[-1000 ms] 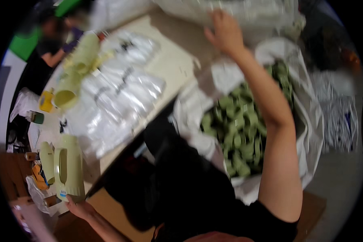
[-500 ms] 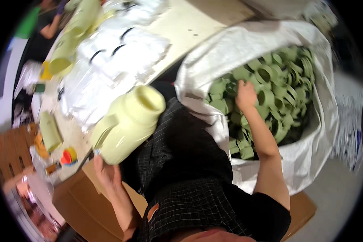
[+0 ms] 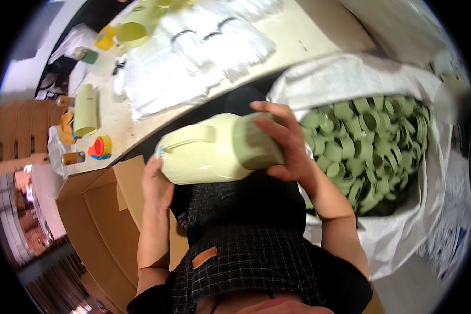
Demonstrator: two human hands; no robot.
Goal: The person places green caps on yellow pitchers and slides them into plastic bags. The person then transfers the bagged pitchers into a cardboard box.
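Observation:
A pale yellow-green jug body (image 3: 196,159) with a side handle lies nearly level in front of my apron. My left hand (image 3: 156,186) holds it by its base, with part of the palm hidden behind it. Over the jug's mouth end sits a darker green plastic cap-like collar (image 3: 251,144), slightly smeared by motion. Spread around that collar, the fingers and thumb of my right hand (image 3: 287,140) grip it from the right. On that side, a white woven sack (image 3: 345,73) holds many similar green plastic parts (image 3: 369,157).
White plastic bags (image 3: 167,78) cover much of the table (image 3: 303,49). Pale green cylinders (image 3: 86,112) and rolls of coloured tape (image 3: 100,146) lie at its left. An open cardboard box (image 3: 102,220) stands at my lower left.
My right hand has come out of the sack with a green collar and brought it to the jug's mouth. The jug has swung to near level. My view has shifted.

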